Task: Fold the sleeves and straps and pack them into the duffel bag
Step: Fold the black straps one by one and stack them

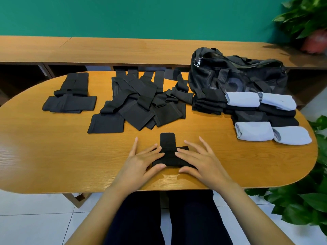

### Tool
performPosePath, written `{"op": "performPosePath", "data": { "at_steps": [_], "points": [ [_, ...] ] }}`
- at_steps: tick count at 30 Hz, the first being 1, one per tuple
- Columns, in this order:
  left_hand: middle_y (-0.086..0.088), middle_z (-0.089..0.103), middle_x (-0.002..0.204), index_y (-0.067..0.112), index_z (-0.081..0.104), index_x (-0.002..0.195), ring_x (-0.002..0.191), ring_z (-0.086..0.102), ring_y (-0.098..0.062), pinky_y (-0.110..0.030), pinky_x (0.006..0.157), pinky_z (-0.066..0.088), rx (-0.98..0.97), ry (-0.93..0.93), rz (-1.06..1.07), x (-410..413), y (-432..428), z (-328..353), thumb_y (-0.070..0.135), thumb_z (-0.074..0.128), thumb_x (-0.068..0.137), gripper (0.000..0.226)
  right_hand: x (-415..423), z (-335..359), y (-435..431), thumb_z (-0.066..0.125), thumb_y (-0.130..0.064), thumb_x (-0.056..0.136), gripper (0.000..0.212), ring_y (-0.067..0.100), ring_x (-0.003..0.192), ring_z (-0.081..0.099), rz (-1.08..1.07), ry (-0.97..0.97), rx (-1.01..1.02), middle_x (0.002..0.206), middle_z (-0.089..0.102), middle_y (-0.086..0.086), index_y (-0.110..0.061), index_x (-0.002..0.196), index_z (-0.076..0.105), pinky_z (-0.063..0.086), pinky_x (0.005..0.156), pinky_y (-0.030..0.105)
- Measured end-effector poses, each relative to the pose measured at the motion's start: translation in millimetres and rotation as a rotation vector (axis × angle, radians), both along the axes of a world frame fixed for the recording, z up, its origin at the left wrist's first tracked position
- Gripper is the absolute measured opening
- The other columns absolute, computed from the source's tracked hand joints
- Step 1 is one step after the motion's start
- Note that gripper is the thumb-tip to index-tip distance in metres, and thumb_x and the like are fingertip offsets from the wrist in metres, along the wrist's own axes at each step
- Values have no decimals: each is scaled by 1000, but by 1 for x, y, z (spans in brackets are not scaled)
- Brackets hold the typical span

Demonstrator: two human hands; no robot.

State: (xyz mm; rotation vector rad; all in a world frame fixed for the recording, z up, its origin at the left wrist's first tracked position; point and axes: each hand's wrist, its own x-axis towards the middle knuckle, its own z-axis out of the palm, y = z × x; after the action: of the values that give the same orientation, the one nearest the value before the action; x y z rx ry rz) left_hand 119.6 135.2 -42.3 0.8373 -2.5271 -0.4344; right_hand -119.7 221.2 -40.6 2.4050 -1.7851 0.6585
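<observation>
A person seated at an oval wooden tabletop (53,147) presses a piece of black fabric flat with both hands. At the far left lies a tidy stack of folded black pieces (70,98), well apart from a loose pile of black sleeves and straps (138,103) that sprawls across the far middle, with several strap ends hanging over the far edge. At the near edge, the left grip (141,160) lies spread, fingers straight, its fingertips resting on the left side of a black strap piece (167,140). This piece is folded into a T shape whose stem points away from the person. The right grip (200,160) is likewise spread and flat, covering the right side of the piece, so that the two index fingertips nearly meet over it. Farther right, a second stack of folded black pieces (207,103) sits just in front of the black duffel bag (238,73), which stands at the far right of the tabletop. To the right of that stack, four pale blue rolls (243,99) lie in two rows, with more folded black fabric (251,116) between them. Green houseplants (304,200) edge the right side.
</observation>
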Motion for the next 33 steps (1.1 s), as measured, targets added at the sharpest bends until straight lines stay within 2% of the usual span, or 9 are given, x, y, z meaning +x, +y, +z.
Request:
{"op": "performPosePath", "data": {
  "at_steps": [6,12,15,17,21,25,27,30,33],
  "points": [
    [13,64,127,29,68,119,129,46,4,-47,122,3,-86,88,15,3,3,1,67,40,93,54,-1,-3,0,40,-53,99,46,7,120,54,-27,-129,-113,111,71,-9,-22,115,71,22,117,47],
    [10,69,94,21,70,79,100,57,4,-44,120,17,-22,250,213,-7,6,2,69,39,90,58,8,11,-12,38,-58,97,54,2,88,53,-162,-298,-201,84,65,-11,-20,92,76,30,105,36],
    [14,59,74,27,55,66,85,55,1,-37,116,19,61,288,340,-15,3,5,67,46,85,45,14,25,-26,37,-62,92,55,1,81,42,-251,-364,-122,75,50,-21,-21,92,75,30,97,30],
    [13,52,65,30,47,63,77,53,-1,-39,112,26,110,292,382,-19,0,9,68,47,85,45,18,33,-36,45,-57,90,45,-1,80,36,-314,-380,-22,74,46,-23,-24,96,74,30,95,31],
    [12,54,61,25,60,69,71,49,-4,-40,89,41,149,202,498,-24,-8,18,69,42,80,48,24,35,-53,53,-50,93,32,6,91,42,-419,-384,105,91,55,-18,-28,112,67,33,97,34],
    [14,55,70,28,65,98,81,51,-8,-32,82,36,84,75,591,-21,-13,20,65,56,81,41,24,25,-54,41,-54,96,49,11,125,42,-435,-294,105,132,54,-12,-29,136,52,28,103,35],
    [16,59,88,28,64,108,91,52,-8,-29,85,33,59,104,490,-16,-15,19,61,58,82,42,24,23,-48,35,-55,97,52,10,129,37,-424,-253,113,138,50,-12,-28,139,49,27,106,35],
    [18,52,133,30,58,129,129,39,-2,-30,105,26,167,67,210,-9,-16,16,61,59,80,58,25,19,-36,25,-60,97,56,6,129,35,-399,-230,131,138,50,-14,-31,139,48,24,104,29],
    [23,32,151,35,45,142,142,15,7,-35,121,8,246,-36,94,-6,-16,11,58,63,81,67,28,17,-24,17,-63,93,64,4,128,34,-383,-251,148,136,51,-15,-31,138,49,21,105,28]
  ]
}}
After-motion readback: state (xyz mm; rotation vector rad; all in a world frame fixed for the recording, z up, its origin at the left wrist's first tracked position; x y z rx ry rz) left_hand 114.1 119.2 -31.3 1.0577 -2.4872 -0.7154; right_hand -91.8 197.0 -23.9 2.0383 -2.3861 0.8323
